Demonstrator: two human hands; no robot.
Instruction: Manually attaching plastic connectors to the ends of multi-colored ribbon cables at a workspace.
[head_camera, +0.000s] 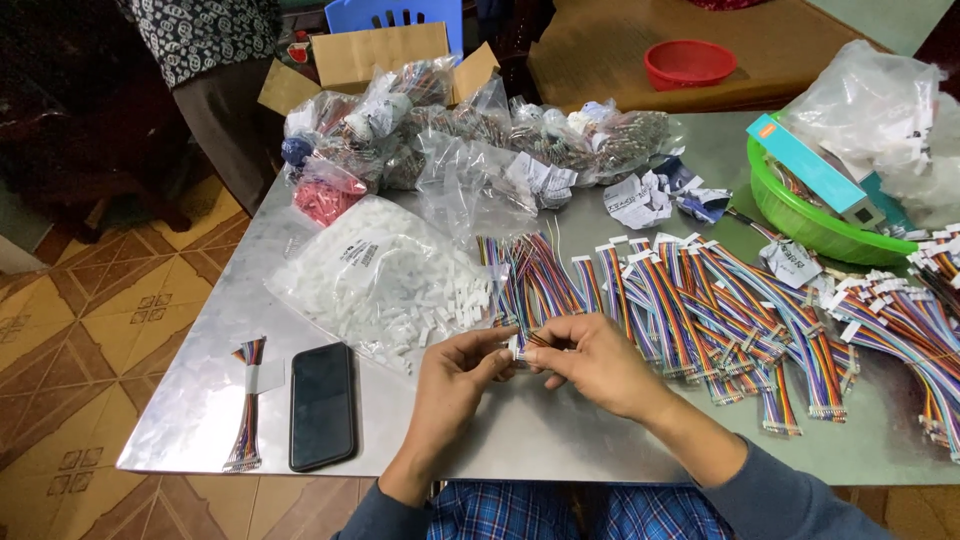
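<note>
My left hand (455, 385) and my right hand (598, 362) meet over the metal table (560, 435), just above its front edge. Between the fingertips is a small white plastic connector (515, 346) joined to a bundle of rainbow-coloured ribbon wires (538, 335). The left thumb and fingers pinch the connector; the right fingers hold the wire ends beside it. Behind the hands lies a loose heap of the same coloured wires (530, 280). A clear bag of white connectors (385, 275) lies to the left of that heap.
A black phone (322, 405) and one taped wire bundle (246, 405) lie front left. Rows of finished wire bundles (720, 310) spread right. A green basket (815, 225), bags of parts (470, 135), a cardboard box (375, 52) and a red bowl (688, 62) stand behind. A person (205, 60) stands far left.
</note>
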